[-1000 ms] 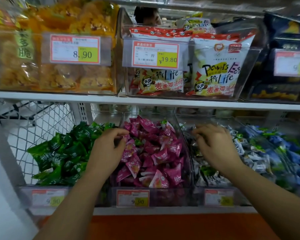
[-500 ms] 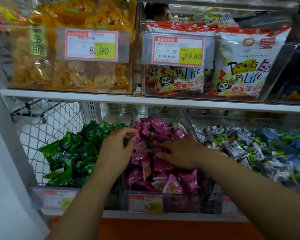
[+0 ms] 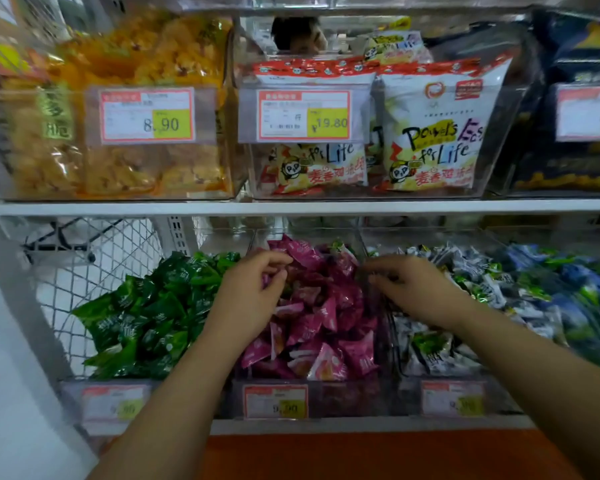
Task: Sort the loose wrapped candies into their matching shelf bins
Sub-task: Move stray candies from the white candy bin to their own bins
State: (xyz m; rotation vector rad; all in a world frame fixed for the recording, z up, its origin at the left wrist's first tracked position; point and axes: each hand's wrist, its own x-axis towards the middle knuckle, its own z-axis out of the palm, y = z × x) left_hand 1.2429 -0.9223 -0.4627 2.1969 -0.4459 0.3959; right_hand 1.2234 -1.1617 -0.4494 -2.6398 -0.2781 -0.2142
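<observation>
On the far left is a white wire mesh wall. Next to it, a pile of shiny green wrapped candies fills a clear plastic bin. The left hand is over the line between the green pile and the pink wrapped candies in the middle clear bin. Its fingers are curled and a bit of pink shows between them and the thumb. I cannot tell if it is holding a candy.

The right hand is just past the pink pile, at the wall of the next bin. Its fingers are bent down. I cannot tell if it holds anything. Under it lie white and green wrapped candies, and blue wrapped candies come after those.

On the shelf above sit yellow snack bags and white and red snack bags.
</observation>
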